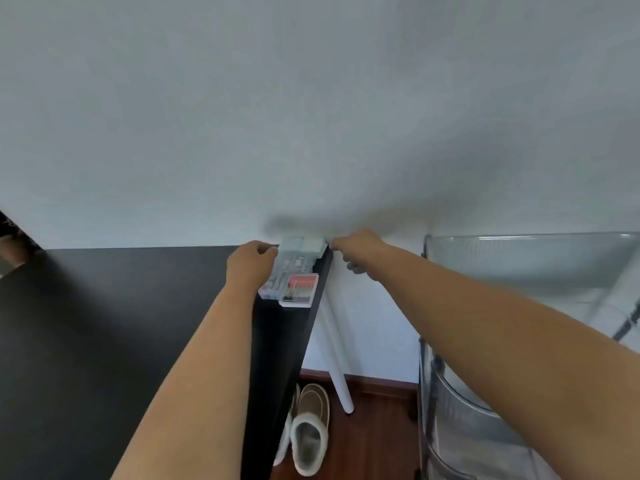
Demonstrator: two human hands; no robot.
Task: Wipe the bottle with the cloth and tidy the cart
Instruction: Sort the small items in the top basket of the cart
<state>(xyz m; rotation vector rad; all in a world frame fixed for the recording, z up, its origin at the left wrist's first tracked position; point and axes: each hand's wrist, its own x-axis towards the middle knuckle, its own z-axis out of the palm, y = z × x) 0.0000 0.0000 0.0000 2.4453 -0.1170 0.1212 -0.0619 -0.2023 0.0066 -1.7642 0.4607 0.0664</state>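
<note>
Down at the near edge, a pair of fleece-lined slippers (310, 433) sits on the red-brown wooden floor (377, 427) in the gap between the black table (104, 341) on the left and the clear plastic cart (485, 427) on the right. A white table leg (337, 362) slants through that gap, which stays narrow all the way to the white wall (311, 98). The table's right edge runs from the near bottom towards the far corner, and most of the tabletop to the left lies bare. The cart's top tray (530, 258) is see-through; no bottle or cloth can be made out in it or anywhere else.

Both bare forearms stretch away towards the table's far right corner. There a clear plastic organiser box (294, 268) lies with its long axis running near to far, along the table edge, its far end against the wall. A smaller case (299, 289) with red and dark contents rests on its near end. The left hand (251, 263) is curled, fingertips pinched at the box's far left corner. The right hand (356, 251) is likewise curled, fingers closed at the far right corner, hanging past the table edge.
</note>
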